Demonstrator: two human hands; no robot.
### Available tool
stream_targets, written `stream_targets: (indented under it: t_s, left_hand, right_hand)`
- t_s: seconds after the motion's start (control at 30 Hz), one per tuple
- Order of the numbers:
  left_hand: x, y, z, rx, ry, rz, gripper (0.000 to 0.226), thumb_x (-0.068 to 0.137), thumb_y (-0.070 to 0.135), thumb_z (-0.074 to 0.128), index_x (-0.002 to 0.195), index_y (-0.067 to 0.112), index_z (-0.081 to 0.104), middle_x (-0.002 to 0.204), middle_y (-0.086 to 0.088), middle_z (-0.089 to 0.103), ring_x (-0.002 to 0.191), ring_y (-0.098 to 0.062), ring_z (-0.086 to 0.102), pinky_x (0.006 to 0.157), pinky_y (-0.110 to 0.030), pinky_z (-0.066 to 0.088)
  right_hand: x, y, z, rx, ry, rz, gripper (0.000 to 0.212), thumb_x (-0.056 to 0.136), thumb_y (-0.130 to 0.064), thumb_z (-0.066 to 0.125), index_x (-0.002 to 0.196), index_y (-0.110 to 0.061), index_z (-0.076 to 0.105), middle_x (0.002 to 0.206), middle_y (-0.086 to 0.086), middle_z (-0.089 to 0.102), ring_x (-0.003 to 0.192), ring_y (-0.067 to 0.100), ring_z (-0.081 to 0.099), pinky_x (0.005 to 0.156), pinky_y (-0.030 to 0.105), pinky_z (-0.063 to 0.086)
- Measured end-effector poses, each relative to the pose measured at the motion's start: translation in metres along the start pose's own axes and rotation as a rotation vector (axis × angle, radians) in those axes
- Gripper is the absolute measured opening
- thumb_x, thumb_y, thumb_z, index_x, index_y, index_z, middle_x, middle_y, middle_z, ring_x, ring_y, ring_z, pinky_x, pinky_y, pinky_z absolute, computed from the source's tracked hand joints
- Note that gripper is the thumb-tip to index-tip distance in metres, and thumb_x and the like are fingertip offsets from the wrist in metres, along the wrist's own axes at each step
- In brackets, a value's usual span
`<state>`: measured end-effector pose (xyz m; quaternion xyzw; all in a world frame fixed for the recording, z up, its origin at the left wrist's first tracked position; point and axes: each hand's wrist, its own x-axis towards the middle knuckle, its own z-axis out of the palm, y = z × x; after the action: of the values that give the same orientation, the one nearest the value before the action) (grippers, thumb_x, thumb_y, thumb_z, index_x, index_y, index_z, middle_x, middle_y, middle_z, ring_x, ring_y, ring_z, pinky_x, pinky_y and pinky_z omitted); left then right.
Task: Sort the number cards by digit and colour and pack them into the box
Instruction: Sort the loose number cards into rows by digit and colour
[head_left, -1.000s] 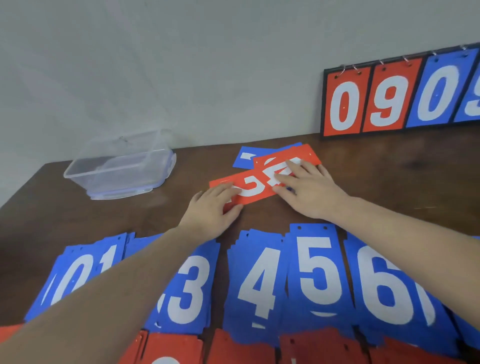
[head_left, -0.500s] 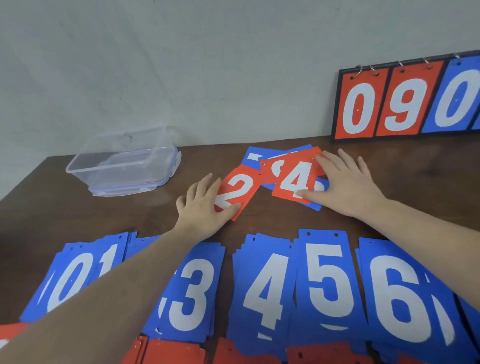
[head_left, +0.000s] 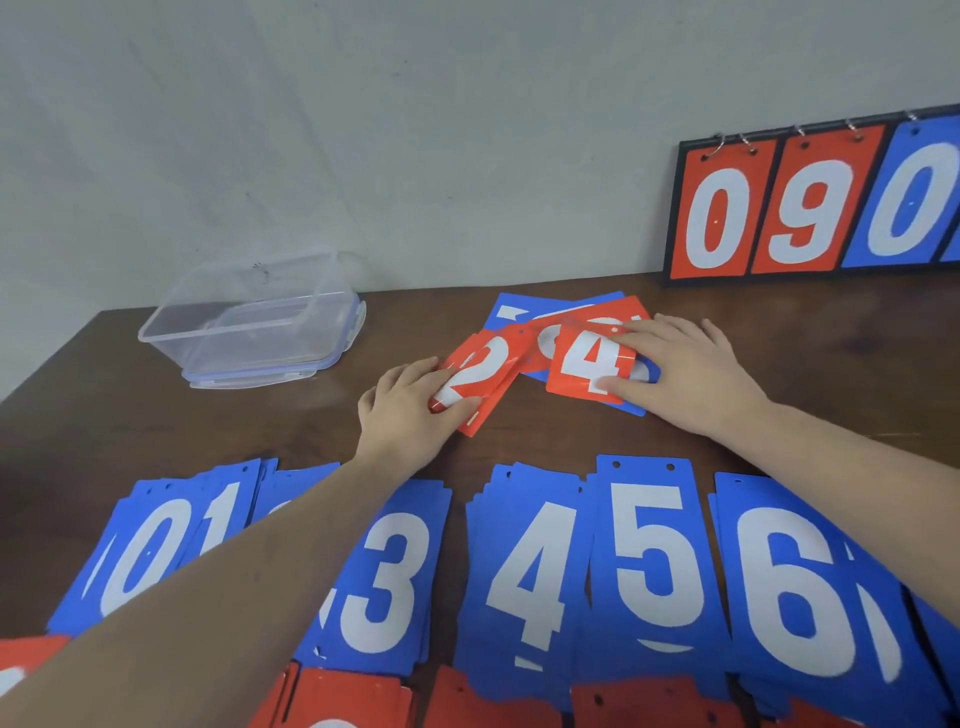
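Left grip (head_left: 410, 415): pinches red 2 card (head_left: 480, 382), thumb on top
Right grip (head_left: 685, 371): flat, fingers straight, pressing red 4 card (head_left: 589, 366)
Box (head_left: 249, 325): worktop's ten o'clock

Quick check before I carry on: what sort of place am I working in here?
Probably a plain indoor room, not a workshop: a dark brown wooden table pushed against a bare grey-white wall, with a black-framed flip scoreboard leaning on it and a clear plastic storage box.

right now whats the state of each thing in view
left hand: pinching the red 2 card
red 2 card: tilted, partly under the left thumb
right hand: fingers flat on the red 4 card
red 4 card: face up on the loose pile
plastic box: open, no cards inside
blue piles: face up, sorted in a row
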<state>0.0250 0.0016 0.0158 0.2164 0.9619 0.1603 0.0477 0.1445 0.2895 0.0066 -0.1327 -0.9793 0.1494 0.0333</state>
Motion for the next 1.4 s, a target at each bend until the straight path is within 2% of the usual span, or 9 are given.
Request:
stream_targets:
  t_s: [0.13,0.2,0.27,0.43,0.53,0.8,1.07,1.2,1.4]
  left_hand:
    - [-0.009,0.007,-0.007,-0.172,0.068,-0.007,0.052,0.093,0.053,0.063,0.141,0.037,0.052,0.137,0.012,0.053,0.13,-0.016,0.046,0.112,-0.043,0.036]
    - [-0.017,0.014,-0.015,-0.435,0.043,-0.028,0.046,0.094,0.042,0.066,0.138,0.04,0.051,0.118,0.023,0.057,0.111,-0.004,0.058,0.093,-0.028,0.052]
    - [-0.026,0.021,-0.023,-0.655,0.023,-0.055,0.042,0.094,0.03,0.069,0.13,0.043,0.05,0.107,0.032,0.054,0.095,0.006,0.059,0.074,-0.013,0.05]
    - [-0.059,0.019,-0.031,-0.964,0.007,-0.088,0.056,0.089,0.008,0.074,0.13,0.037,0.052,0.106,0.021,0.06,0.076,0.005,0.068,0.067,-0.02,0.058]
    - [-0.086,0.008,-0.032,-1.024,-0.022,-0.103,0.057,0.088,0.007,0.075,0.131,0.038,0.054,0.109,0.019,0.059,0.084,-0.001,0.068,0.073,-0.024,0.06]
    - [-0.15,-0.049,-0.057,-1.207,-0.002,-0.279,0.061,0.082,0.004,0.078,0.134,0.029,0.059,0.111,0.013,0.067,0.095,-0.008,0.072,0.089,-0.033,0.059]
    - [-0.224,-0.116,-0.078,-1.284,0.185,-0.471,0.022,0.097,0.018,0.066,0.117,0.022,0.073,0.1,0.006,0.078,0.097,-0.02,0.075,0.092,-0.042,0.059]
    - [-0.26,-0.148,-0.089,-1.251,0.205,-0.524,0.017,0.096,0.018,0.067,0.107,0.025,0.077,0.1,0.003,0.078,0.093,-0.021,0.076,0.088,-0.045,0.06]
    - [-0.303,-0.178,-0.091,-0.894,0.154,-0.373,0.028,0.096,0.024,0.068,0.116,0.043,0.064,0.111,0.008,0.066,0.096,-0.017,0.072,0.082,-0.038,0.063]
  right_hand:
    - [-0.011,-0.002,-0.003,0.235,0.162,-0.01,0.063,0.086,-0.057,0.068,0.143,-0.032,0.051,0.141,-0.004,0.052,0.132,0.017,0.042,0.108,0.039,0.037]
    - [-0.018,-0.008,-0.005,0.487,0.145,0.011,0.058,0.088,-0.043,0.074,0.14,-0.037,0.051,0.136,-0.007,0.055,0.124,0.012,0.05,0.098,0.031,0.046]
    - [-0.026,-0.019,-0.008,0.706,0.097,0.02,0.058,0.088,-0.028,0.077,0.137,-0.04,0.049,0.136,-0.009,0.056,0.121,0.01,0.056,0.095,0.029,0.052]
    - [-0.048,-0.044,-0.014,1.016,-0.039,0.136,0.059,0.091,-0.011,0.073,0.136,-0.041,0.05,0.132,-0.005,0.064,0.117,0.015,0.065,0.099,0.043,0.056]
    - [-0.072,-0.063,-0.019,1.146,-0.143,0.191,0.055,0.093,-0.01,0.07,0.136,-0.04,0.053,0.13,-0.008,0.066,0.11,0.015,0.07,0.088,0.038,0.061]
    - [-0.128,-0.109,-0.018,1.071,-0.163,0.207,0.051,0.097,-0.008,0.064,0.139,-0.037,0.057,0.126,-0.011,0.066,0.098,0.008,0.073,0.072,0.023,0.059]
    - [-0.16,-0.186,0.0,0.975,-0.081,0.19,0.022,0.102,-0.035,0.057,0.117,-0.039,0.073,0.12,-0.014,0.07,0.108,0.006,0.066,0.09,0.028,0.053]
    - [-0.172,-0.221,0.006,0.881,-0.155,0.127,0.027,0.102,-0.016,0.057,0.111,-0.038,0.07,0.108,-0.021,0.065,0.082,-0.013,0.064,0.06,0.005,0.044]
    - [-0.189,-0.255,0.017,0.888,-0.275,0.132,0.077,0.096,-0.004,0.065,0.149,-0.046,0.028,0.112,-0.004,0.074,0.089,0.015,0.076,0.079,0.038,0.062]
